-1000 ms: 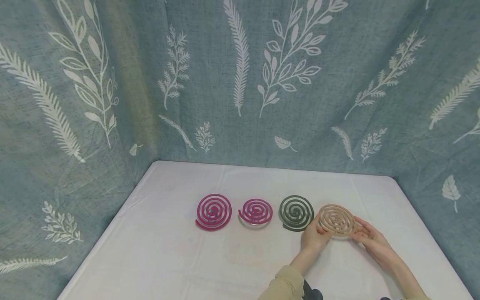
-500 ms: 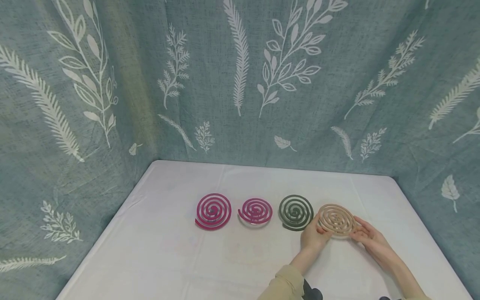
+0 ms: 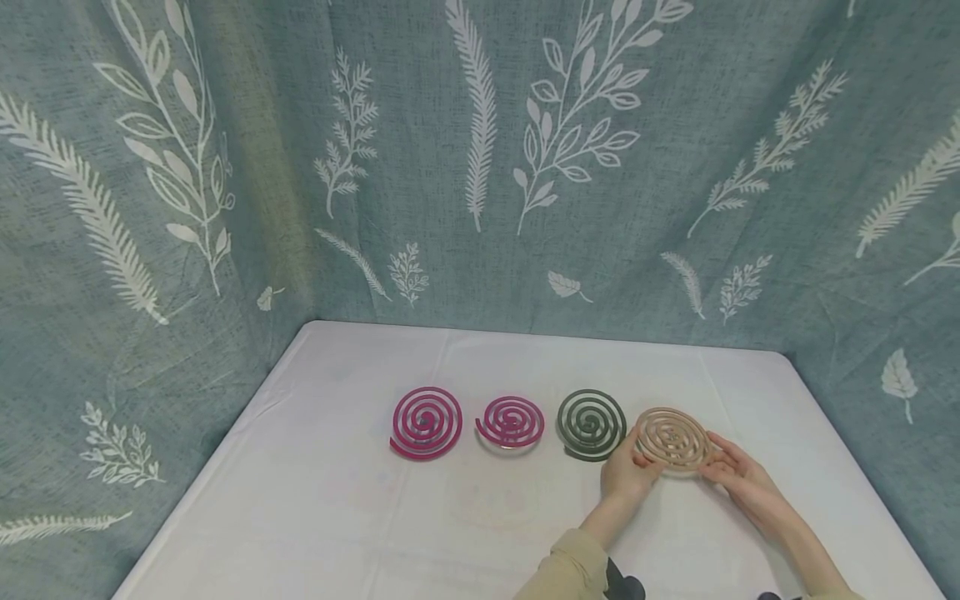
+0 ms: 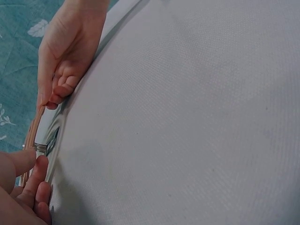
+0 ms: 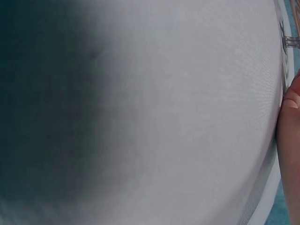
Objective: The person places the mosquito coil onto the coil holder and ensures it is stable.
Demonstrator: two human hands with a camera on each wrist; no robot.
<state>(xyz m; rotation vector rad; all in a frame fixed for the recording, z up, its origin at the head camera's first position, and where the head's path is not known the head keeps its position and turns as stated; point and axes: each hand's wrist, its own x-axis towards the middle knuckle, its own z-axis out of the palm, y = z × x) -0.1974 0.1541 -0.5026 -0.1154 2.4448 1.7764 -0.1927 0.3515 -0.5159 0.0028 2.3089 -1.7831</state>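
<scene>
Both hands hold a tan mosquito coil point(image 3: 673, 437) level, one from each side, at the right of the table in the head view. My left hand point(image 3: 627, 473) pinches its left edge, close beside a dark green mosquito coil point(image 3: 592, 425). My right hand point(image 3: 741, 482) pinches the right edge between thumb and fingers. Seen edge-on in the left wrist view, the tan coil point(image 4: 33, 127) has a small clear support point(image 4: 41, 148) under its middle. Most of the right wrist view is white cloth, with part of a hand at its right edge.
Left of the green coil, a smaller magenta mosquito coil point(image 3: 511, 422) and a larger magenta one point(image 3: 427, 424) continue the row on the white-covered table point(image 3: 315, 508). A teal leaf-patterned curtain point(image 3: 420, 167) hangs behind and at both sides.
</scene>
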